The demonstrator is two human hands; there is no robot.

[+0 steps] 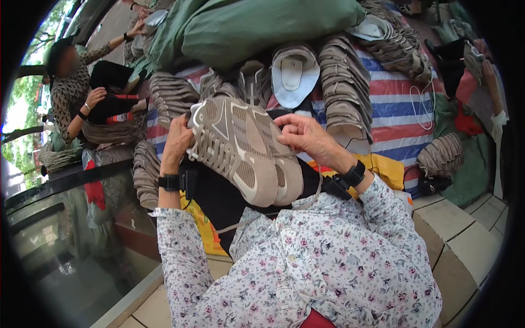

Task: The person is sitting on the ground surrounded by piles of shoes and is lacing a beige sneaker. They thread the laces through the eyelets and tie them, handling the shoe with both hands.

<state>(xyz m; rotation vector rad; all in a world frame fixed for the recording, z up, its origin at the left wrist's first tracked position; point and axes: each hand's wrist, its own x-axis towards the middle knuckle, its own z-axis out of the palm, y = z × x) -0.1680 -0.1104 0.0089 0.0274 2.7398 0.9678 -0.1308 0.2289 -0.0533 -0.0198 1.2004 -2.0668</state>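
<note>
A pair of beige shoe uppers (249,158) with mesh panels lies side by side above my lap, toes toward me. My left hand (178,141) is closed around the heel end of the left one, which has laces (212,150) criss-crossed along its front. At the upper right of the pair, my right hand (306,138) has its thumb and fingers pinched together against the side of the right one. What is between those fingertips is too small to make out. A loose beige shoelace (319,183) trails from the right upper down across my lap.
Stacks of similar uppers (344,82) stand on a striped sheet (396,109) ahead, beside a pale-lined upper (294,76). Large green sacks (262,27) lie behind. A co-worker (71,87) sits at the left beyond a glass panel (82,240); another person's hand (488,74) shows at right.
</note>
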